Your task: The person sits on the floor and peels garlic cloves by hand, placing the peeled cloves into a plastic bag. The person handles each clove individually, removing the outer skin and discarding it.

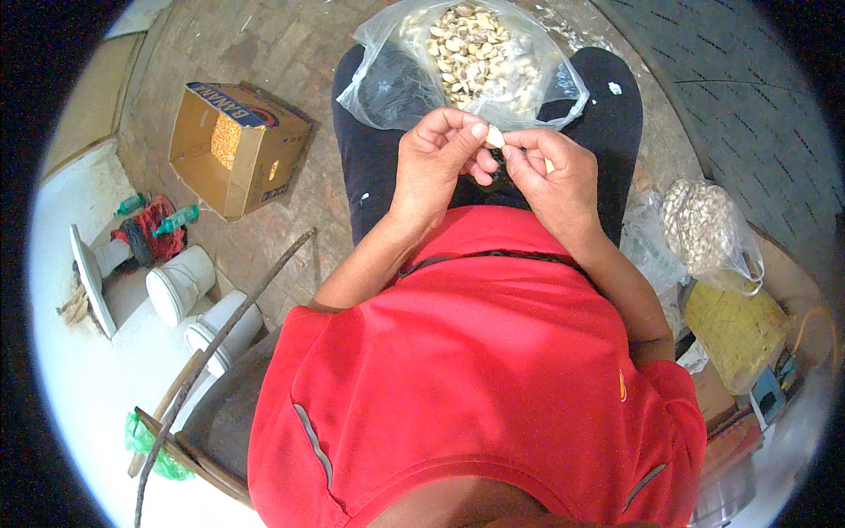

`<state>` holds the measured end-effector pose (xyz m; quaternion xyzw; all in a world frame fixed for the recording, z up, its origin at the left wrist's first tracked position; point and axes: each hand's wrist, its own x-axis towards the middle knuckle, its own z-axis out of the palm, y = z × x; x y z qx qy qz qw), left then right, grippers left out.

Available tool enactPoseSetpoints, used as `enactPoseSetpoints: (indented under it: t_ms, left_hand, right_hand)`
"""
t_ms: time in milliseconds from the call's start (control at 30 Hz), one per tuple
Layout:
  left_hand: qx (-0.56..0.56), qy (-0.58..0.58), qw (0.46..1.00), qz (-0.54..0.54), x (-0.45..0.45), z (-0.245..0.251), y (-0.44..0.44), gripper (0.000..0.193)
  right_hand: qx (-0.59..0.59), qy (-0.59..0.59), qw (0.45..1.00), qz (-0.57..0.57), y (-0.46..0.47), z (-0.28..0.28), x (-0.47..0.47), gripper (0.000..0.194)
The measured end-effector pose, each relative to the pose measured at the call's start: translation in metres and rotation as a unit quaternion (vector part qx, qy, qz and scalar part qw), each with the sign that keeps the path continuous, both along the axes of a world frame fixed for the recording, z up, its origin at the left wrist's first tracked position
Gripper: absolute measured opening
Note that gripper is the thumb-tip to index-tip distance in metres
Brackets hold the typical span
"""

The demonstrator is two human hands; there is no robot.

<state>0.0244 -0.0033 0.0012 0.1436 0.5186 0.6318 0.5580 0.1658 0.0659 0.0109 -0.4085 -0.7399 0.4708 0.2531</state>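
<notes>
Between the fingertips of both my hands is a pale nut or shell piece [495, 137], held above my lap. My left hand [436, 152] pinches it between thumb and index finger. From the other side, the thumb and forefinger of my right hand [558, 171] grip its edge. Another pale piece [549, 166] shows in the curled fingers of my right hand. Just beyond the hands, an open clear plastic bag [389, 86] rests across my knees. It holds many pale split nuts or shells [465, 56], resembling pistachios.
On the floor at left, a cardboard box [267, 165] holds orange kernels [226, 140]. Nearby are white buckets [181, 284], green bottles [175, 221] and a long stick [231, 317]. A tied bag of pale nuts [703, 228] and a yellow container [736, 330] are at right.
</notes>
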Motion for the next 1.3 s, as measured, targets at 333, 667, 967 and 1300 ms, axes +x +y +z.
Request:
enactPoseSetpoints:
  t_ms: [333,667,967,1300]
  left_hand:
    - [0.023,0.043,0.999,-0.006,0.005,0.0,-0.002,0.007]
    - [0.004,-0.018,1.0,-0.018,0.007,0.0,-0.001,0.016]
    - [0.015,-0.048,0.998,-0.043,0.001,0.001,-0.001,0.026]
    - [0.039,0.04,0.995,-0.077,0.002,0.003,-0.001,0.031]
  right_hand:
    - [0.011,-0.02,0.999,-0.029,-0.003,-0.002,-0.003,0.003]
    - [0.073,-0.023,0.996,-0.041,-0.004,-0.005,-0.004,0.02]
    - [0.246,0.0,0.969,0.005,-0.001,-0.013,-0.003,0.018]
    - [0.246,0.024,0.969,-0.01,0.0,-0.01,-0.003,0.015]
